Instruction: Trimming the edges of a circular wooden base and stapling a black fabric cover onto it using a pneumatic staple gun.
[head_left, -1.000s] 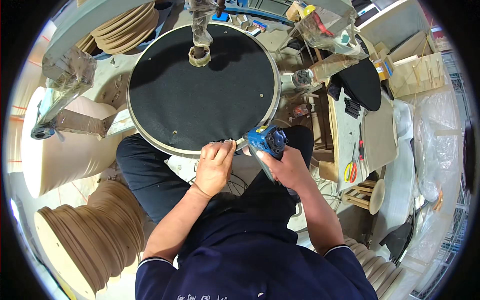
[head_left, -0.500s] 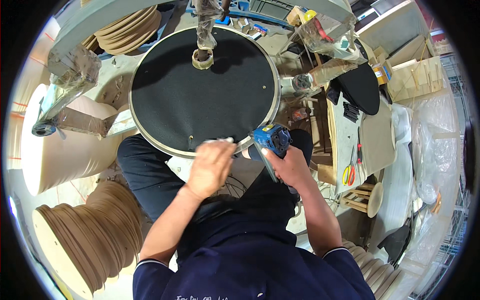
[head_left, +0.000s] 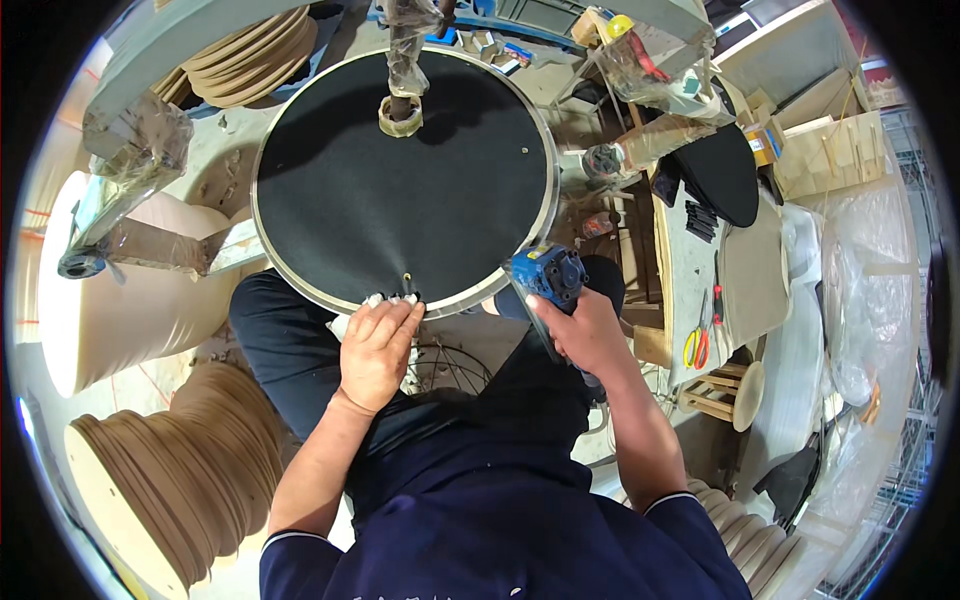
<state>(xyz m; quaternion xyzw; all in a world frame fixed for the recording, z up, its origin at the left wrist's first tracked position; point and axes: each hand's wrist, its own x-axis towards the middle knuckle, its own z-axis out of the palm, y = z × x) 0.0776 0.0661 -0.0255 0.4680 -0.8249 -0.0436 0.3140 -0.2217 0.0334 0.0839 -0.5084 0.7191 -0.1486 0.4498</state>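
A large round panel with a pale rim and black fabric over it lies in front of me, its near edge above my thighs. My left hand is closed at this near edge, its white-wrapped fingertips gripping the fabric's margin. Faint creases fan out from there, beside a small brass-coloured spot on the cloth. In my right hand is a blue staple gun, held by its handle. Its head is beside the panel's lower right rim; whether it touches the rim I cannot tell.
Plastic-wrapped metal arms surround the panel, and a wrapped post crosses its far part. Stacked round boards and a big white roll stand left. Scissors and black pieces lie on a bench at right, above a wooden stool.
My left hand has moved left along the near rim and now grips the fabric's edge. The panel has turned slightly, shifting the brass-coloured spot right. The staple gun stays about where it was.
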